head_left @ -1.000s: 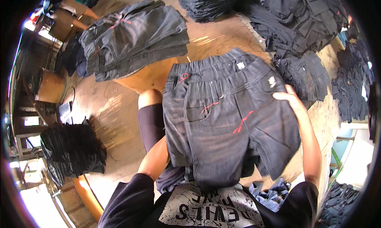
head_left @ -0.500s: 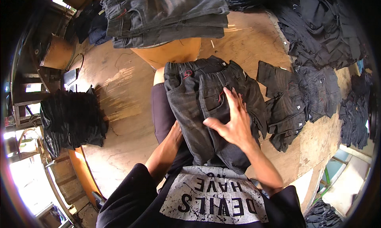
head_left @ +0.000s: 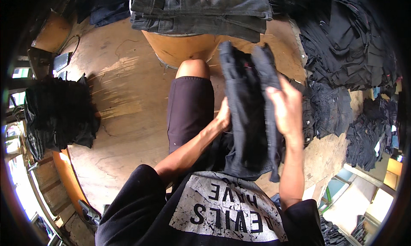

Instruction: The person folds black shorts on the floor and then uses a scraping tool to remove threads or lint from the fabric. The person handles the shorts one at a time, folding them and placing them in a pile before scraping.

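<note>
A pair of black denim shorts (head_left: 244,117), bent lengthwise, stands up over my lap on the right side, its layers partly apart at the top. My left hand (head_left: 223,114) grips its left edge; the fingertips are hidden by the cloth. On the right side, my right hand (head_left: 286,107) is closed on the other half, thumb toward me, slightly blurred. My bare knee (head_left: 192,69) and the dark shorts I wear (head_left: 188,105) show to the left of the garment.
Ahead, folded dark denim (head_left: 201,23) lies on a round orange stool-like base (head_left: 180,49). A black garment stack (head_left: 60,117) stands left on the wooden board (head_left: 128,139). To the right lie more dark shorts (head_left: 329,105) and a large black heap (head_left: 346,45).
The shorts went from lying flat across my lap to being folded up and turned, further right. My right hand moved from spread over the cloth to gripping its right side. The view shifted.
</note>
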Demonstrator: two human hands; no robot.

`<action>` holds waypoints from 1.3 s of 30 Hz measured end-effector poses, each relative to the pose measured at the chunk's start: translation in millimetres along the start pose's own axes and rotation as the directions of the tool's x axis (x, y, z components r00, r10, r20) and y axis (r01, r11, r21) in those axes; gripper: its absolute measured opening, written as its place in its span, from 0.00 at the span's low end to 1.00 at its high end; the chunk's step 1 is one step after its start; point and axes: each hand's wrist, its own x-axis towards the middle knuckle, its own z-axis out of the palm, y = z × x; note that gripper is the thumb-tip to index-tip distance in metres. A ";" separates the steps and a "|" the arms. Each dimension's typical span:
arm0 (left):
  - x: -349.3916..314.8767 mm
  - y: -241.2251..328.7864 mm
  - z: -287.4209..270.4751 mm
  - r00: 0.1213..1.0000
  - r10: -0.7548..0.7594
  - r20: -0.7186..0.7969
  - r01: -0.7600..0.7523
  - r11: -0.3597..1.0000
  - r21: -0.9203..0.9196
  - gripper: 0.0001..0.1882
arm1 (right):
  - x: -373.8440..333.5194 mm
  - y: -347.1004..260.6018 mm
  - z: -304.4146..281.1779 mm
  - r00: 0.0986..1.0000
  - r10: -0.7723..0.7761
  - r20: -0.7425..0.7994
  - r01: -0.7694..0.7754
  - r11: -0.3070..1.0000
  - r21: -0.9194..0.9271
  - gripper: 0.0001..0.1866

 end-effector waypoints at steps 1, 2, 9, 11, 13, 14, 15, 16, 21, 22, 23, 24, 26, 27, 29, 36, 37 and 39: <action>-5.2 -6.9 15.1 0.990 0.127 0.059 -0.134 0.981 0.138 0.33 | -1.4 -8.2 14.0 0.998 -0.057 0.025 0.058 0.996 -0.060 0.39; -11.5 -15.6 31.7 0.977 0.213 -0.004 -0.203 0.936 0.286 0.38 | -4.5 -15.0 15.8 0.999 -0.039 0.016 0.043 0.948 -0.316 0.48; -27.1 -21.7 76.1 0.980 0.199 -0.031 -0.181 0.939 0.291 0.55 | -6.7 40.9 -29.9 0.993 0.121 0.002 -0.119 0.978 0.169 0.25; -29.9 -21.6 70.5 0.986 0.163 -0.036 -0.150 0.960 0.237 0.54 | -9.6 65.6 -51.9 0.937 0.344 -0.053 -0.285 0.847 0.448 0.21; -32.3 -21.8 61.7 0.998 0.059 -0.038 -0.057 0.998 0.039 0.48 | -13.1 79.3 -68.0 0.837 0.483 -0.259 -0.344 0.831 0.438 0.20; -34.2 -22.8 57.5 0.997 0.073 0.035 -0.072 0.997 -0.025 0.46 | -17.7 78.7 -83.7 0.902 0.335 -0.273 -0.258 0.924 0.281 0.19; -33.4 -21.6 52.9 0.997 0.058 0.056 -0.053 0.995 -0.083 0.45 | -21.1 73.5 -102.7 0.925 0.235 -0.300 -0.212 0.971 0.107 0.19; -34.2 -21.5 49.3 0.997 0.073 0.027 -0.072 0.997 -0.042 0.44 | -24.3 66.1 -118.2 0.965 0.088 -0.245 -0.109 0.991 -0.072 0.18; -28.1 -16.6 43.2 0.999 -0.021 -0.048 0.013 0.987 -0.159 0.41 | -44.4 44.9 -105.3 0.995 -0.026 -0.093 -0.014 0.916 -0.401 0.17; -27.7 -17.7 44.8 0.999 0.000 -0.036 -0.004 0.990 -0.139 0.39 | -47.9 51.0 -82.6 0.994 0.063 -0.084 -0.091 0.915 -0.393 0.20; -29.0 -18.6 46.2 0.997 0.017 -0.069 -0.025 0.992 -0.121 0.37 | -50.1 60.8 -57.6 0.986 0.148 -0.071 -0.164 0.883 -0.439 0.23; -29.6 -20.9 48.8 0.996 0.042 -0.072 -0.047 0.997 -0.061 0.35 | -54.8 71.5 -32.8 0.990 0.137 -0.015 -0.134 0.927 -0.351 0.30; -32.9 -24.0 52.0 0.978 0.048 -0.203 -0.051 0.999 -0.008 0.31 | -63.6 90.2 -0.8 1.000 0.020 0.004 -0.019 0.976 -0.216 0.54; -35.6 -23.6 51.0 0.975 0.042 -0.216 -0.042 0.999 0.004 0.31 | -67.3 99.1 1.3 0.998 -0.052 0.030 0.058 0.953 -0.296 0.58; -36.8 -23.8 49.1 0.973 0.009 -0.232 -0.018 0.999 -0.036 0.31 | -67.8 113.5 4.2 0.993 -0.113 0.015 0.111 0.926 -0.360 0.56; -30.2 -23.9 24.1 0.960 -0.051 -0.277 0.028 0.996 -0.089 0.19 | -41.9 116.5 -80.6 0.944 0.299 -0.141 -0.296 0.954 0.039 0.19; -29.6 -24.3 21.2 0.954 -0.036 -0.299 0.010 0.996 -0.090 0.18 | -34.3 114.5 -97.9 0.939 0.330 -0.094 -0.313 0.936 0.160 0.18; -30.6 -26.2 17.5 0.928 -0.060 -0.367 0.021 0.994 -0.107 0.17 | -26.2 112.1 -117.1 0.956 0.215 -0.202 -0.212 0.977 0.036 0.16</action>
